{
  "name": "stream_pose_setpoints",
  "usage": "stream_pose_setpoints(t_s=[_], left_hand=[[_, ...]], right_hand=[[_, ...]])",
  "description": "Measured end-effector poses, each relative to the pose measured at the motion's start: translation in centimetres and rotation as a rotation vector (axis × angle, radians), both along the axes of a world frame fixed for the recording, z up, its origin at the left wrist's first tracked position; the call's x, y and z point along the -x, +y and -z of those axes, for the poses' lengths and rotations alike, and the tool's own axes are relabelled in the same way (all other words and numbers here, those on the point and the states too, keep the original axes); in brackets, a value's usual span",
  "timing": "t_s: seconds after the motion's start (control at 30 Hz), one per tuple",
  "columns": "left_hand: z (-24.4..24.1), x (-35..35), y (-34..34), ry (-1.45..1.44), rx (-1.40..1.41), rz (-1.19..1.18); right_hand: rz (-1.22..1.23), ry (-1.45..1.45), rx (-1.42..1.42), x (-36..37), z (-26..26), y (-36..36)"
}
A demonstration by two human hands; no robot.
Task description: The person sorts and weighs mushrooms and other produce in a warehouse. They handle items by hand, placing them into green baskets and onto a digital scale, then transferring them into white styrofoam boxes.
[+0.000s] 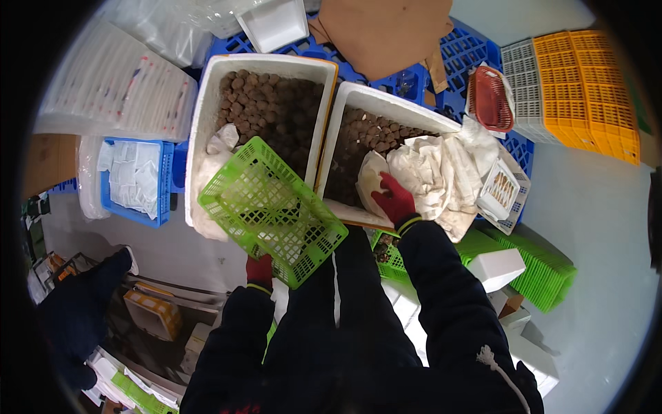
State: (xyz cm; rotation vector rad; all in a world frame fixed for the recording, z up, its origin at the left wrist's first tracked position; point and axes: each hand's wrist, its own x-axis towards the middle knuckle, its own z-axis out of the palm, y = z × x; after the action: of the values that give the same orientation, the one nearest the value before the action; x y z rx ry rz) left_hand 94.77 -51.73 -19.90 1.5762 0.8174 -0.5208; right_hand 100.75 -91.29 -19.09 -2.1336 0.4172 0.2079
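My left hand [260, 270], in a red knit glove, grips the near edge of an empty green plastic basket [331, 235]. The basket is tilted across the front of the left foam box [199, 111], which contains many brown rounded pieces [258, 101]. My right hand [397, 201], also red-gloved, is at the near side of the right foam box [336, 111]. Its fingers are over a pale, scoop-like thing [366, 178]; whether they grip it is unclear. Crumpled whitish sacking [429, 171] covers part of that box, with more brown pieces [370, 129] showing behind.
Blue plastic pallets [460, 57] lie beneath the boxes. Stacked orange crates [584, 93] and a red basket [490, 98] stand right. At left are a blue crate of white packets [135, 176] and another person's leg [111, 269]. Nested green baskets [538, 264] lie lower right.
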Motion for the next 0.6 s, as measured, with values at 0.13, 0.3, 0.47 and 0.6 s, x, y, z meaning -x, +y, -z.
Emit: stream_pose_setpoints(t_s=[0.13,0.3,0.47,0.6], left_hand=[[0.9,0.3,-0.5,0.038,0.009,-0.098],[1.5,-0.9,-2.0,-0.029,-0.064,-0.198],[0.2,-1.0,-2.5,0.142,-0.115,-0.215],[-0.1,-1.2,-3.4,0.148,-0.215,-0.251]], right_hand=[[-0.122,0.021,0.101,-7.1,5.8,-0.7],[-0.204,0.023,0.058,-13.8,11.8,0.1],[-0.262,-0.078,0.282,-20.0,18.9,0.2],[-0.231,-0.148,0.387,-21.6,23.6,0.8]])
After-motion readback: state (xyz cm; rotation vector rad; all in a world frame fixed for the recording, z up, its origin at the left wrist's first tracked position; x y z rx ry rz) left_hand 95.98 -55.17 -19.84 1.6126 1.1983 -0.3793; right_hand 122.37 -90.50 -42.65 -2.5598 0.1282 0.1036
